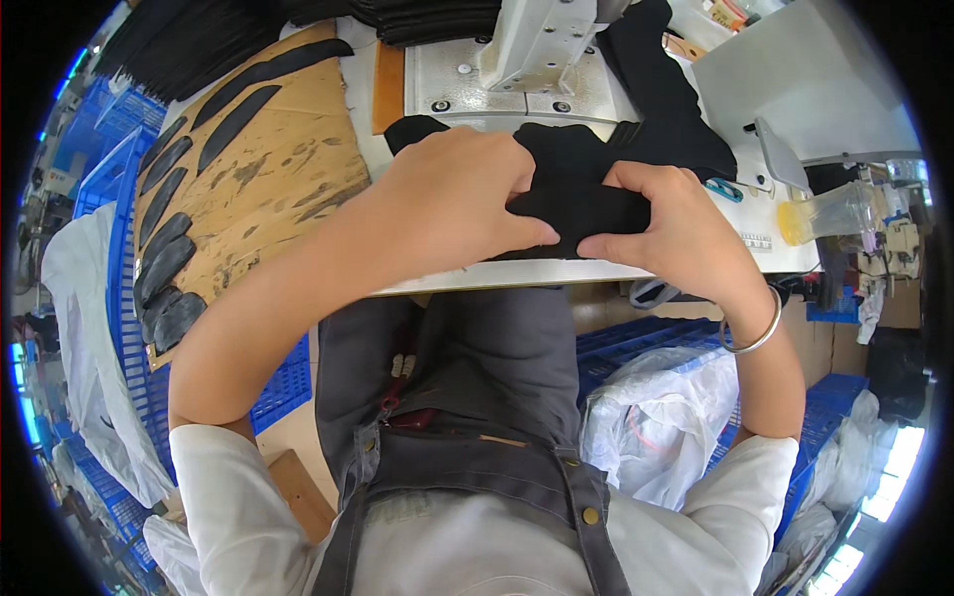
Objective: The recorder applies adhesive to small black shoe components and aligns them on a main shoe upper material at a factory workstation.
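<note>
Got a white worktable (pixel 477 276) spanning the top of the view, front edge bowed by the lens and facing the body. Also see a white bench machine (pixel 542 50) bolted at the far side, roughly straight beyond the hands; can't tell what tool at its head, cut off by the frame. Off left, a cardboard sheet (pixel 298 139) with curved black strips (pixel 238 119) laid on it, well apart from the hands. Beyond the right hand, more black fabric (pixel 676 109), draped alongside the machine. Main relation: black fabric piece (pixel 586 209) on the near part of the table, directly between both hands, on the body side of the machine. Read its folded near part as running left-right, about parallel to the front edge, with another part reaching away toward the machine. No nearer hand to pick: both on it, one per end. Left hand (pixel 467 189) at the left end, partly closed, fingers curled, thumb along the near side, pinching fabric; can't see all fingertips. Right hand (pixel 676 223) at the right end, bent in a C, thumb near and fingers far, fabric gripped between. Farther right, a clear plastic cup (pixel 835 214) on its side, plus a small teal tool (pixel 723 189) just beside the right hand
</note>
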Motion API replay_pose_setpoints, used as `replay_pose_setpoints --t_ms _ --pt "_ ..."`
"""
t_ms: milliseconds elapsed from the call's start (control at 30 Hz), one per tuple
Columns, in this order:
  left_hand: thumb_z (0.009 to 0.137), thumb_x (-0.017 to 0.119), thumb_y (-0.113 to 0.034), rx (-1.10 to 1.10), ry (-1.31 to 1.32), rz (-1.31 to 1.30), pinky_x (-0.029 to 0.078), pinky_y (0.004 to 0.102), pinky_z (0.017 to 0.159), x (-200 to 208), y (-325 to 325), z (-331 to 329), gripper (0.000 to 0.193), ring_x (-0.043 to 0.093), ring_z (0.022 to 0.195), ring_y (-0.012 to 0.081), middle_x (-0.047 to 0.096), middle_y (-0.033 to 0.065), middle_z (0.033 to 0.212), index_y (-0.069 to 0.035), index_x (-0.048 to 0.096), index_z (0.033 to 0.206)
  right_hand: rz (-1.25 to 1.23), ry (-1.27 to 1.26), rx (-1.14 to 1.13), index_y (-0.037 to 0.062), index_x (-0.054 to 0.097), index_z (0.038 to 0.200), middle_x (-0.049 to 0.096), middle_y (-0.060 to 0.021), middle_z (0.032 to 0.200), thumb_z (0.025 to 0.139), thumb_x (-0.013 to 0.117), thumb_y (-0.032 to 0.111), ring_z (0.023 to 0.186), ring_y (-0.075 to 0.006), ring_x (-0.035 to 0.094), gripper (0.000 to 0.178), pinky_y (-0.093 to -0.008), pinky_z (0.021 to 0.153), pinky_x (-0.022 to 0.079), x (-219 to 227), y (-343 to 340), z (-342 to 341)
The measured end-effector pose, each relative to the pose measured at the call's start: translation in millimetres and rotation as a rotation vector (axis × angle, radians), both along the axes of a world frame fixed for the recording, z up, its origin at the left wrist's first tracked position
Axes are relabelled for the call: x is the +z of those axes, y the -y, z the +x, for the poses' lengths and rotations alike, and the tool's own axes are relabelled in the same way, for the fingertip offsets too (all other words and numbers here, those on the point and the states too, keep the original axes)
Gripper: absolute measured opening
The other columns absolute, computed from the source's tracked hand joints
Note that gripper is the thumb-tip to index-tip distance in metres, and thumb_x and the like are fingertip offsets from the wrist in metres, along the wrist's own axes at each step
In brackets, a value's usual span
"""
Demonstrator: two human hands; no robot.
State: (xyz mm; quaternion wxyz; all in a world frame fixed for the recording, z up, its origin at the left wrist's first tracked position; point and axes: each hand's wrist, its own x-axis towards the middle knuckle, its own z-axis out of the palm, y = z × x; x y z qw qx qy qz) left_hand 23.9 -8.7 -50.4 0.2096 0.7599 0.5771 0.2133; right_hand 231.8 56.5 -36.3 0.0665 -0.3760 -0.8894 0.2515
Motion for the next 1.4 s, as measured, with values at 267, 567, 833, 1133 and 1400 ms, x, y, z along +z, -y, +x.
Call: replay_pose_setpoints --t_ms 267,567,833,1133,1400 --pt "0.077 0.075 -0.026 -0.076 0.022 -0.265 0.04 0.0267 0.048 8 -6 -18 0.033 0.052 0.051 0.0111 0.056 0.0052 0.056 0.0 0.058 0.067 -0.053 0.09 -0.006 -0.011 0.063 0.101 0.065 -0.0281 0.089 0.062 0.081 0.029 0.084 -0.0377 0.065 0.058 -0.0374 0.077 0.051 4 -5 -3" --pt "0.078 0.075 -0.026 -0.092 0.023 -0.242 0.04 0.0272 0.048 6 -4 -20 0.032 0.053 0.052 0.0109 0.057 0.0061 0.057 0.001 0.059 0.068 0.022 -0.027 0.028 -0.0077 0.057 0.083 0.055 -0.0167 0.067 0.061 0.082 0.017 0.06 -0.0223 0.046 0.041 -0.033 0.061 0.044 -6 -6 0" --pt "0.075 0.074 -0.02 -0.078 -0.098 -0.082 0.043 0.0314 0.057 14 21 -20 0.025 0.057 0.064 0.0212 0.058 0.0077 0.07 -0.003 0.059 0.085 -0.038 0.082 0.024 -0.0126 0.062 0.1 0.063 -0.0289 0.078 0.062 0.08 0.027 0.074 -0.0372 0.066 0.057 -0.0362 0.071 0.051 6 -6 -6" --pt "0.071 0.073 -0.029 -0.099 -0.284 0.313 0.031 0.0453 0.105 22 50 -1 0.082 0.037 0.13 0.0371 0.038 0.0184 0.141 -0.003 0.036 0.14 -0.031 0.09 0.015 -0.0112 0.063 0.1 0.064 -0.0287 0.089 0.064 0.078 0.029 0.088 -0.0399 0.064 0.056 -0.0399 0.082 0.049 7 -6 -5" --pt "0.077 0.065 -0.041 -0.293 -0.418 0.324 0.021 0.0432 0.113 -29 12 13 0.09 0.024 0.14 0.0298 0.024 0.0155 0.151 0.002 0.023 0.144 -0.23 0.02 -0.05 -0.0057 0.062 0.085 0.065 -0.0156 0.071 0.078 0.071 0.029 0.056 -0.0215 0.063 0.036 -0.031 0.056 0.05 9 -28 22"
